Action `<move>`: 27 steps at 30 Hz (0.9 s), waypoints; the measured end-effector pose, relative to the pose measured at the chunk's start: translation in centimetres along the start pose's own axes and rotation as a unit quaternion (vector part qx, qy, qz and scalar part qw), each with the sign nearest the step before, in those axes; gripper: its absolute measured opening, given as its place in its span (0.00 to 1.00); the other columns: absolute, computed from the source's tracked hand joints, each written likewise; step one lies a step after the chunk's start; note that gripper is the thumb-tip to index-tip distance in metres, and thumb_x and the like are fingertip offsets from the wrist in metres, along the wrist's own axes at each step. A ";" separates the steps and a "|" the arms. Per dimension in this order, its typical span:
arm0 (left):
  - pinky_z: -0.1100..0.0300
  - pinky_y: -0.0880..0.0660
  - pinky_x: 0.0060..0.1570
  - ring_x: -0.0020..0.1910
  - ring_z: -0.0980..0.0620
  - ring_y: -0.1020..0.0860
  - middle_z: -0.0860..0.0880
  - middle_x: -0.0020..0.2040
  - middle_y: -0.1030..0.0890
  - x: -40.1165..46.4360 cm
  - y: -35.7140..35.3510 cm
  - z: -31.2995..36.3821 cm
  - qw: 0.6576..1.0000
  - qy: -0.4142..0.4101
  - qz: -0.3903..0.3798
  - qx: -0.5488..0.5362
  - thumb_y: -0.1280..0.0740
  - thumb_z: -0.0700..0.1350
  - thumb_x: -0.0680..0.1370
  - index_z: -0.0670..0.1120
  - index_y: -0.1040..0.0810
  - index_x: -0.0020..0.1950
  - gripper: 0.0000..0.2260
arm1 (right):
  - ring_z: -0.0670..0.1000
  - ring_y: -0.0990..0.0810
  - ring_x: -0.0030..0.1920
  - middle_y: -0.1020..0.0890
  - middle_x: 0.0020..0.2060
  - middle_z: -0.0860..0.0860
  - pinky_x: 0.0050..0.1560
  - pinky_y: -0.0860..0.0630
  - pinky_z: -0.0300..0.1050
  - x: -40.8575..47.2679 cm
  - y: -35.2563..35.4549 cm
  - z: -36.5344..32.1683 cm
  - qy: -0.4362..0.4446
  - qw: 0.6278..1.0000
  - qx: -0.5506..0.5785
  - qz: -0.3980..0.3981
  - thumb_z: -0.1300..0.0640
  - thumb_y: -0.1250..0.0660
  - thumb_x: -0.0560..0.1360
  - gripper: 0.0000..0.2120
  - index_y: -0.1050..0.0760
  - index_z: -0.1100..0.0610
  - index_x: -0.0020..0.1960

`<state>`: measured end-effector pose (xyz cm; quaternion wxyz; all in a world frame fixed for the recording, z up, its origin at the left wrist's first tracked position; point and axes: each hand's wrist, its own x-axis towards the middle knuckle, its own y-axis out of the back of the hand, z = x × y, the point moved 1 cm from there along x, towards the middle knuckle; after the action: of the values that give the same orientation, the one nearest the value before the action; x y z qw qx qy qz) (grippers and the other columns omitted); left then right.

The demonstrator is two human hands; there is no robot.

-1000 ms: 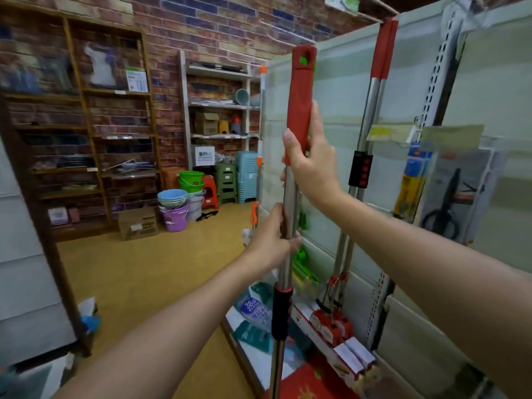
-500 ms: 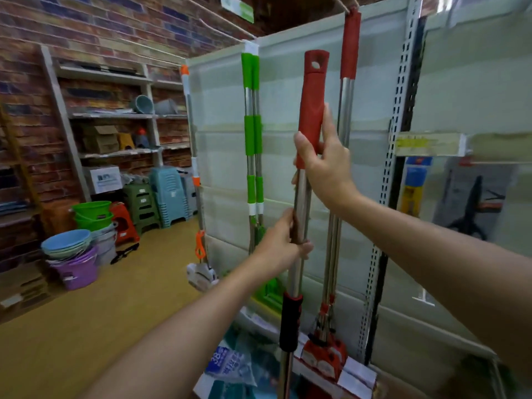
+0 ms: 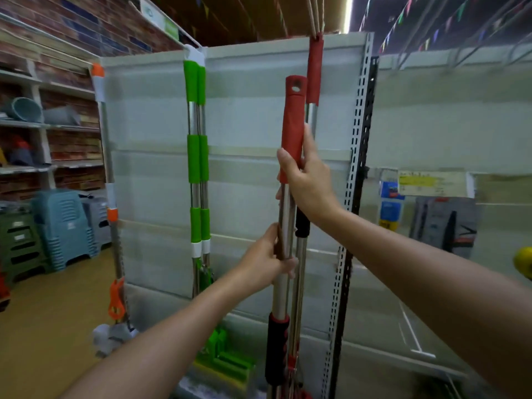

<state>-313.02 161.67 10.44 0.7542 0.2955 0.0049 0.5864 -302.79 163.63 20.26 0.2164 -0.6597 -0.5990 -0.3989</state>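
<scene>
Now the red-handled mop stands upright at the centre of the frame, right in front of the white display panel. It is just beside the second red mop, which hangs from the top of the rack. Compared with a second ago, the brick wall and its shelves have slid off to the left edge and the panel fills the view. The held pole also overlaps its hanging twin instead of standing apart from it.

The grip is unchanged. The right hand is wrapped round the lower end of the red sleeve, thumb on the near side. The left hand is clenched round the steel tube below it, above the black collar.

The hang hole at the tip faces the camera and sits lower than the top of the hanging mop. I judge that the mop is being brought to its place on the rack. It probably needs lifting before the hole meets a hook, and I cannot make out any hook. The green-handled mops hang at centre left.
</scene>
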 end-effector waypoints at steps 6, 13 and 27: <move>0.56 0.22 0.41 0.44 0.49 0.18 0.46 0.43 0.20 4.4 1.4 -2.3 0.997 -0.048 -0.052 -0.017 0.33 0.41 0.76 0.54 0.35 0.60 0.17 | 0.51 0.23 0.36 0.28 0.37 0.52 0.32 0.19 0.47 2.9 -1.0 1.4 -0.013 0.999 -0.026 0.024 0.54 0.40 0.80 0.28 0.48 0.52 0.76; 0.64 0.26 0.32 0.45 0.47 0.17 0.42 0.49 0.19 9.3 3.4 -2.1 0.986 -0.092 -0.136 -0.038 0.31 0.43 0.74 0.56 0.45 0.65 0.27 | 0.48 0.24 0.32 0.29 0.33 0.50 0.31 0.20 0.50 6.6 -1.2 2.2 -0.012 0.993 -0.082 0.086 0.55 0.40 0.80 0.28 0.47 0.51 0.77; 0.55 0.22 0.39 0.42 0.49 0.19 0.48 0.43 0.20 14.8 4.6 0.2 0.975 -0.150 -0.161 -0.020 0.28 0.36 0.70 0.55 0.42 0.58 0.28 | 0.38 0.26 0.27 0.23 0.41 0.55 0.29 0.25 0.35 10.0 0.2 2.6 0.016 0.984 -0.133 0.118 0.56 0.40 0.80 0.28 0.47 0.52 0.77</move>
<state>-312.34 175.38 17.66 0.8365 0.3603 -0.0724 0.4065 -302.30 171.78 26.67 0.1815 -0.7420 -0.4552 -0.4576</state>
